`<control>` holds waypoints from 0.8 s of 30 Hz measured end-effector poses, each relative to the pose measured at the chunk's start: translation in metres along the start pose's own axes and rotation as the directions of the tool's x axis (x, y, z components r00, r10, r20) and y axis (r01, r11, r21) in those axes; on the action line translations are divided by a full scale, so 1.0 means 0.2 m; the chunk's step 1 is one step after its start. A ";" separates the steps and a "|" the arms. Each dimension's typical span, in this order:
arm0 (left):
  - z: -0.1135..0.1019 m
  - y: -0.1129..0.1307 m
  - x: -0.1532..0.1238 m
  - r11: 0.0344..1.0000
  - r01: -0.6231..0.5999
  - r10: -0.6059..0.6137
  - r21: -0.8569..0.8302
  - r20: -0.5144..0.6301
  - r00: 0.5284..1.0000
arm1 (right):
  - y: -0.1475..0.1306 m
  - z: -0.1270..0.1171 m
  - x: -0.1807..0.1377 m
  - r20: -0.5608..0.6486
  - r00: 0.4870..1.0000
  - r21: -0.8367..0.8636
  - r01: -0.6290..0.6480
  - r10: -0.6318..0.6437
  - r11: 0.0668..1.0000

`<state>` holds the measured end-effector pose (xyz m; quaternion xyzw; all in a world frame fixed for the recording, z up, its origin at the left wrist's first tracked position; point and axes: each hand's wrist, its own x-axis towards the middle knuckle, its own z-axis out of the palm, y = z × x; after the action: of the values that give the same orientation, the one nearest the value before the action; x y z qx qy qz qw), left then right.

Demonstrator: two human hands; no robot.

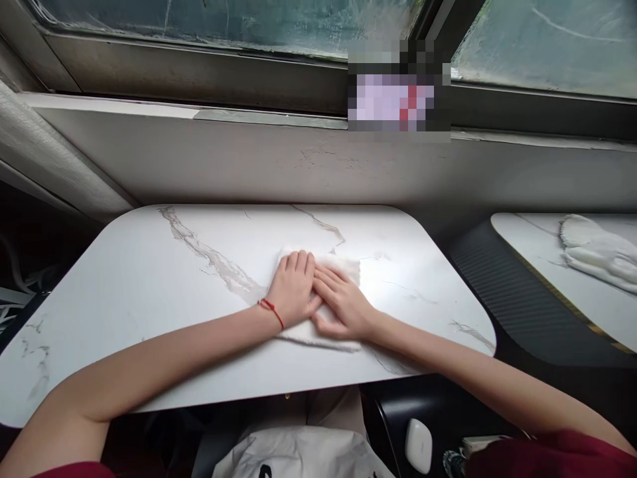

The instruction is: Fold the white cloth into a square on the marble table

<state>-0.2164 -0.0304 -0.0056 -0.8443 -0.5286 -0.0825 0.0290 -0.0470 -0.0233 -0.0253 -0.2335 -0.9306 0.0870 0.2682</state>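
A white cloth (323, 340) lies spread on the white marble-patterned tabletop (149, 285). My left hand (292, 287), with a red string bracelet at the wrist, presses flat on the cloth's left part, fingers stretched forward. My right hand (343, 302) rests palm down on the cloth's right part, its fingers pointing left and touching the left hand. Both hands are open, and neither grips the cloth. Much of the cloth is hidden under them.
Beyond the table are a pale wall (239, 156) and windows (223, 26). At right, another white cloth (602, 252) lies on a second marble-patterned tabletop (537, 242). A small white rounded case (419, 446) and a white bag (303, 451) are below the near edge.
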 end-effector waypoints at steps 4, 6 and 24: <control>0.01 0.16 -0.13 0.995 -0.097 0.096 0.035 0.022 0.995 | -0.19 -0.04 -0.18 -0.014 0.998 -0.018 -0.060 0.060 0.998; 0.02 0.20 -0.15 0.994 -0.106 0.106 0.021 0.018 0.994 | -0.21 -0.05 -0.21 -0.015 0.998 -0.019 -0.065 0.065 0.998; 0.13 -0.14 0.58 0.993 0.048 -0.065 -0.112 -0.149 0.987 | 0.61 -0.08 0.15 0.083 0.992 -0.086 -0.082 0.089 0.993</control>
<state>-0.1886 0.0887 -0.0125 -0.8205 -0.5434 -0.1761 0.0215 -0.0129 0.0990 -0.0343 -0.2802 -0.9332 0.0702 0.2136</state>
